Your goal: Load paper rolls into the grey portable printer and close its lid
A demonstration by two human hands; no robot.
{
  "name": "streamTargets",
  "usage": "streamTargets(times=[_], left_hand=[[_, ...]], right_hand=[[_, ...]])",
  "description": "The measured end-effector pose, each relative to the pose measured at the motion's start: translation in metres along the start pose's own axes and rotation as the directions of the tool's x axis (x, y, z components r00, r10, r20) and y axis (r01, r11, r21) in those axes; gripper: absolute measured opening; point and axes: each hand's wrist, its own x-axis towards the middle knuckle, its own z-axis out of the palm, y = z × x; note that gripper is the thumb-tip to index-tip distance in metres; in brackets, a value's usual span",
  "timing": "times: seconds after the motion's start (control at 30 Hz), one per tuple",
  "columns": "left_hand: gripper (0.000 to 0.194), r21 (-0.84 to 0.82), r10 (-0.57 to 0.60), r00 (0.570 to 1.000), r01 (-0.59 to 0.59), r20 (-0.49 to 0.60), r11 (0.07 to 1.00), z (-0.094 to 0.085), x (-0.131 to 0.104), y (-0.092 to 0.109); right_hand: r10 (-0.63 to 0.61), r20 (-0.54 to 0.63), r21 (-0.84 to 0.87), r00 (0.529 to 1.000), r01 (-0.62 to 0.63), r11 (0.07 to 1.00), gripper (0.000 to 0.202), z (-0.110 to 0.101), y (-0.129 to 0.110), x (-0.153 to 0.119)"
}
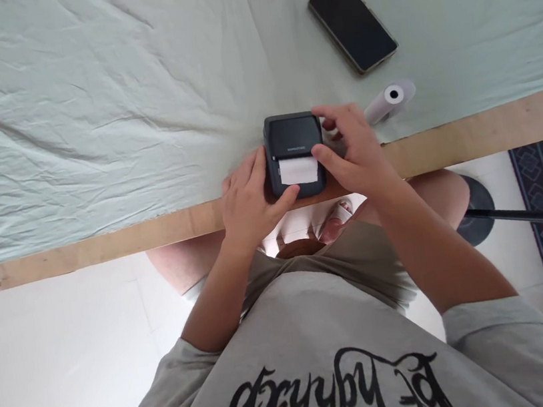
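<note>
We have small dark printer [295, 134] at near edge of cloth-covered tabletop [105, 243], paper strip [298, 171] showing at its front. Our left hand [248, 200] grips printer: fingers along left side, thumb at near edge. Our right hand [357, 147] grips opposite side: index fingertip at far right corner, thumb by right end of paper strip. White paper roll [379, 107] just beside right hand. Phone [352, 24], screen dark, lies farther off on pale green cloth [113, 118].
</note>
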Motion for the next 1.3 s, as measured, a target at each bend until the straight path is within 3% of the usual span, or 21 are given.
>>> streamTargets(times=[0.07,0.23,0.43,0.53,0.63,0.8,0.9,1.0,1.1,1.17,1.23,1.3], left_hand=[[0.081,0.007,-0.003,1.0,0.003,-0.002,1.0,0.0,0.0,0.0],[0.076,-0.014,-0.015,1.0,0.015,-0.013,1.0,0.0,0.002,0.0],[0.079,-0.02,-0.019,1.0,0.019,0.009,1.0,-0.001,0.002,0.0],[0.079,-0.017,-0.015,1.0,0.015,0.009,1.0,-0.001,0.001,0.001],[0.079,-0.014,-0.008,1.0,0.008,0.001,1.0,-0.001,0.0,0.0],[0.079,-0.011,-0.003,1.0,0.003,0.001,1.0,0.0,0.0,-0.001],[0.078,-0.008,-0.008,1.0,0.008,0.0,1.0,0.0,0.0,0.0],[0.08,0.001,-0.004,1.0,0.004,0.002,1.0,0.0,0.0,0.0],[0.085,0.016,0.006,1.0,-0.006,0.011,1.0,0.0,0.001,-0.002],[0.089,0.013,0.017,1.0,-0.017,0.018,1.0,0.001,0.001,-0.004],[0.092,0.005,0.025,0.999,-0.025,0.02,1.0,0.002,0.001,-0.006],[0.095,0.0,0.027,0.999,-0.027,0.016,1.0,0.003,0.0,-0.007]], right_hand=[[0.012,-0.062,-0.001,0.998,-0.012,1.0,0.048,-0.002,-0.005,0.003],[0.153,-0.085,0.091,0.985,-0.145,0.985,0.02,-0.009,-0.033,0.019],[0.187,-0.183,0.139,0.965,-0.163,0.977,0.009,-0.014,-0.054,0.036],[0.15,-0.048,-0.101,0.988,-0.154,0.983,0.006,-0.011,-0.049,0.041],[0.17,0.135,-0.415,0.976,-0.1,0.904,0.007,-0.006,-0.041,0.05],[0.145,0.33,-0.435,0.933,0.014,0.9,0.024,-0.004,-0.025,0.067],[0.07,0.404,-0.309,0.912,0.064,0.949,0.027,-0.008,-0.02,0.073],[0.042,0.404,-0.234,0.914,0.059,0.971,0.026,-0.016,-0.026,0.073],[0.082,0.37,-0.162,0.925,-0.022,0.987,0.024,-0.029,-0.039,0.066],[0.1,0.261,0.084,0.96,-0.126,0.989,0.023,-0.036,-0.046,0.057],[0.271,0.105,0.45,0.957,-0.288,0.845,0.021,-0.039,-0.048,0.045],[0.515,0.038,0.721,0.856,-0.38,0.579,0.025,-0.036,-0.046,0.031]])
